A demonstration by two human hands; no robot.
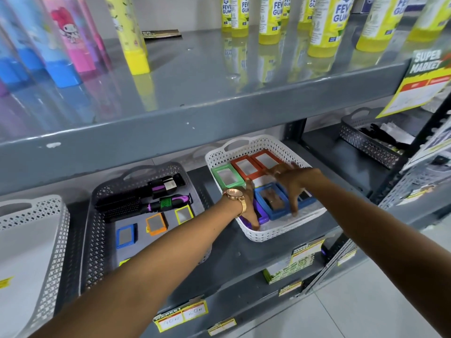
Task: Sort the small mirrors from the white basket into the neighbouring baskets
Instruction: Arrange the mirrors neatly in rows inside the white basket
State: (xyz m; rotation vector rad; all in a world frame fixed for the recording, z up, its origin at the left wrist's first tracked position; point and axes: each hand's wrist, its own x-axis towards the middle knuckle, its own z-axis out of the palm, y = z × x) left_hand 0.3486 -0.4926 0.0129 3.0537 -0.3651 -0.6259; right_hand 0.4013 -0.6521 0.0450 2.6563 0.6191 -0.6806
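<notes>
The white basket sits mid-shelf and holds framed small mirrors: a green mirror, two orange mirrors, a blue mirror, a purple mirror and another blue one. My left hand, with a wristwatch, reaches into the basket's front left, and its fingers curl around the purple mirror's end. Over the blue mirror my right hand is spread, fingers apart, with its thumb at the frame's near edge. To the left, the grey basket holds small blue, orange and yellow mirrors.
Two black and purple hair brushes lie at the back of the grey basket. A light basket stands at the far left and a dark basket at the right. The shelf above overhangs closely. Price tags hang on the shelf edge.
</notes>
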